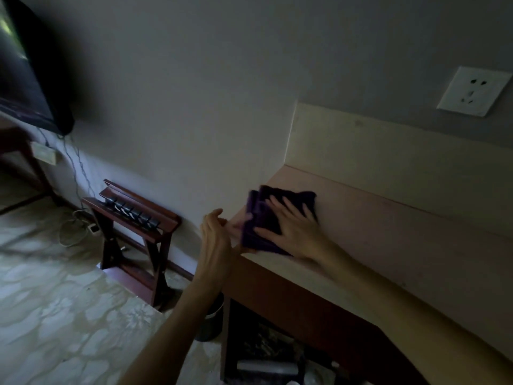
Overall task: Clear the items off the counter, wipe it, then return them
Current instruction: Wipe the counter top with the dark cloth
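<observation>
You are pressing the purple cloth (266, 218) flat under your spread right hand (294, 232), at the counter's (388, 245) left end, wiping. Your left hand (215, 234), fingers loosely curled, holding nothing, is cupping at that edge, likely catching crumbs.

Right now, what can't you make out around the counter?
Head view only, dim room:
- Counter: its right end is cut off by the frame edge.
- Purple cloth: motion-blurred, partly under the right hand.
- Left hand: fingertips hidden at the counter corner.
- Shelf contents below: too dark.
</observation>
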A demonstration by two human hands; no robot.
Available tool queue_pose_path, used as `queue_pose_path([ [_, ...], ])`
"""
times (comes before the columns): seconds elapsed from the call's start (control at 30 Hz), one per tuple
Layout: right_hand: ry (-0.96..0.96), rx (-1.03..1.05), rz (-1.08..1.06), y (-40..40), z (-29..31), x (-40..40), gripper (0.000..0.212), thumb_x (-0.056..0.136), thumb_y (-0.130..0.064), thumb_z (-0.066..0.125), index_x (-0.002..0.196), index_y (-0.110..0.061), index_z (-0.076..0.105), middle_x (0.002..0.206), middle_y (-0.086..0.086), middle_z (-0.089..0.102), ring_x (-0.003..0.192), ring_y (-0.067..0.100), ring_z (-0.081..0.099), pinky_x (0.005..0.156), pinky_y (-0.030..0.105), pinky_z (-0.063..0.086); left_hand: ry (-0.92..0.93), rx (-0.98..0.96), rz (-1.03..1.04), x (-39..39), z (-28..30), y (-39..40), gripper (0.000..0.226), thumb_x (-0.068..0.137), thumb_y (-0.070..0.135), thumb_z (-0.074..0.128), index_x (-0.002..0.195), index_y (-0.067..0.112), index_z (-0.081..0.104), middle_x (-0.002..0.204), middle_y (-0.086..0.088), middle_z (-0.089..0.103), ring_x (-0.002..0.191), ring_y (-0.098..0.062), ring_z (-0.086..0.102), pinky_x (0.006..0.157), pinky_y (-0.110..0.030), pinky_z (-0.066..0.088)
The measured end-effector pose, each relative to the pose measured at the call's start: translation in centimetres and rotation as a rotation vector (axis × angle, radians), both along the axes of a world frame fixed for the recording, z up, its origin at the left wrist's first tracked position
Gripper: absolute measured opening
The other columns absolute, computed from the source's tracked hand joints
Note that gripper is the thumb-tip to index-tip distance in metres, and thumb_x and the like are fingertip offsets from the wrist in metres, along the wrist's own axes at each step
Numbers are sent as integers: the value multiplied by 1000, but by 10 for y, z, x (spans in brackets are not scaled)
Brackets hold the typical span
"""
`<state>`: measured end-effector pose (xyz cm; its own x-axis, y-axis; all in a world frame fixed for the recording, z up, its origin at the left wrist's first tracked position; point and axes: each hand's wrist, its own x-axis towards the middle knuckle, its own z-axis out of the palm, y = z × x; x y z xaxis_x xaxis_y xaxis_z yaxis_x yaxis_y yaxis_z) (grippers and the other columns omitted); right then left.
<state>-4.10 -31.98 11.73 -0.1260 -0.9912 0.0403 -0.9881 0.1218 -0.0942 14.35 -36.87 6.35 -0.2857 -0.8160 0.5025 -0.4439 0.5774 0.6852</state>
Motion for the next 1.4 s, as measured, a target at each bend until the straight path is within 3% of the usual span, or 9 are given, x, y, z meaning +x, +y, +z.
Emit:
queue_pose_path([
  [0.17,-12,2,50,-79,-1,49,95,78,-86,18,153,-28,20,163,-5,13,151,18,3,117,58,-3,8,-29,36,2,9,15,127,52,44,92,143,8,11,132,-23,31,117,-23,35,101,-21,35],
  [0.3,-21,-20,41,-60,-3,42,89,83,-81,19,154,-27,17,163,-4,10,151,17,4,119,55,-1,-113,-45,116,5,14,29,118,54,68,77,139,-2,34,133,-16,34,119,-22,36,100,-33,41],
  [0.4,-36,-69,30,-26,-3,35,79,88,-73,21,154,-30,12,164,-5,7,151,16,4,121,51,1,-114,-153,41,7,22,28,111,57,85,56,127,0,43,122,-11,40,107,-8,32,93,-25,39],
  [0.5,-25,-48,30,31,-3,22,79,88,-73,22,154,-34,7,164,-9,3,151,13,1,121,49,0,-155,-232,-104,4,32,27,109,57,91,52,123,5,45,117,-10,44,105,-10,35,89,-27,37],
  [0.63,-10,-66,23,104,-4,8,79,85,-78,14,153,-39,2,163,-15,-3,150,9,-4,122,47,-1,-211,-263,-304,-1,36,24,96,69,88,46,125,10,49,120,0,43,106,-15,44,91,-31,41],
  [0.77,6,-67,-23,110,-6,10,80,85,-79,13,153,-39,0,163,-14,-4,150,10,-6,121,51,0,-186,-156,-316,-5,33,8,82,82,82,31,123,14,49,117,6,39,107,-13,45,94,-33,45],
  [1.1,-121,-66,-32,-9,-5,-21,92,74,-87,1,153,-40,7,163,-13,-1,151,11,-3,121,51,-3,-212,-90,-387,-23,37,-39,53,94,61,35,123,18,46,120,6,39,113,-14,51,99,-34,48],
  [1.23,-112,-50,-121,-87,-2,-71,87,79,-85,16,152,-39,13,163,-12,4,150,11,2,121,49,-1,-271,-220,-348,-25,27,-39,50,96,50,39,128,13,45,124,4,44,103,-8,54,89,-9,37],
  [1.4,-53,-16,-226,-154,3,-108,87,78,-85,18,152,-38,14,163,-13,6,150,10,5,119,46,5,-297,-268,-361,-23,22,-44,36,97,43,46,122,17,49,121,5,45,97,-9,53,83,-23,44],
])
